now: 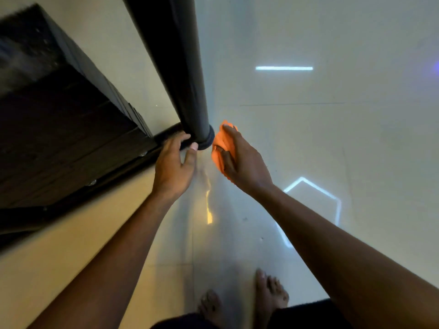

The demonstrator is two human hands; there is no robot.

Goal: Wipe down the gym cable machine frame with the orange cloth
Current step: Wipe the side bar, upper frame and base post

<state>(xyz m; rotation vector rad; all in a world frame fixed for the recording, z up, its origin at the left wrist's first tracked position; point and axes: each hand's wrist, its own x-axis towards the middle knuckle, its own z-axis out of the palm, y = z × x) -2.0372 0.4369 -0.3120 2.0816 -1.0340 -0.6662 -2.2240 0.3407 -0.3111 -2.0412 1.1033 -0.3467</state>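
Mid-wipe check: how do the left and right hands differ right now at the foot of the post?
The left hand curls bare around the collar at the foot of the black post; the right hand holds the orange cloth. The left hand touches the frame, while the right hand and cloth sit just beside the collar, contact unclear. Both are low, near the glossy floor.

We see the left hand [174,167] curled at the base of the black frame post [180,67]; the right hand [242,160] holds the orange cloth [219,148] just beside that base, above the glossy floor [332,138]
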